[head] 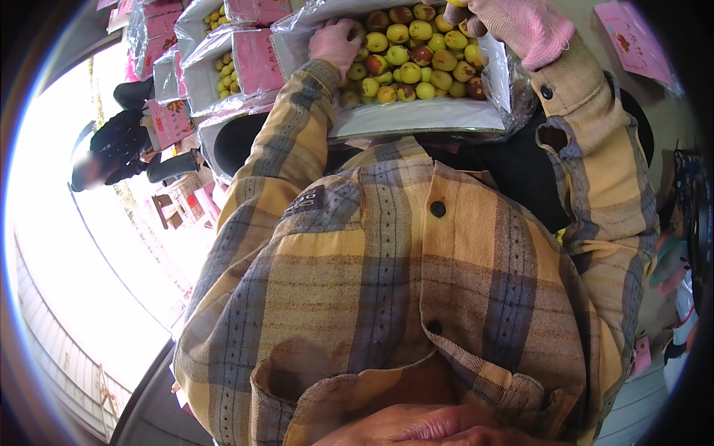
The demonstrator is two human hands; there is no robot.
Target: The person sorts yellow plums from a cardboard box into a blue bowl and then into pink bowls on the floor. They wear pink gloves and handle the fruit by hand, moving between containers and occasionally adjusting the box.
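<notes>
Before me is an open carton with a white inner flap (413,117) and clear plastic film around it. It is filled with yellow-green jujubes (410,72), many with red-brown patches. My left hand (336,43), in a pink knit glove, rests with curled fingers at the carton's left side, against the fruit; whether it grips anything is hidden. Over the far right corner is my right hand (510,25), in a pink and greyish glove. A yellow jujube (457,2) shows between its fingers at the picture's top edge, partly cut off.
Pink cartons (257,60) with plastic liners stand at the left, some holding smaller jujubes (227,78). A pink printed carton panel (633,42) lies at the right. A person in dark clothes (120,142) sits at the left, near a bright opening.
</notes>
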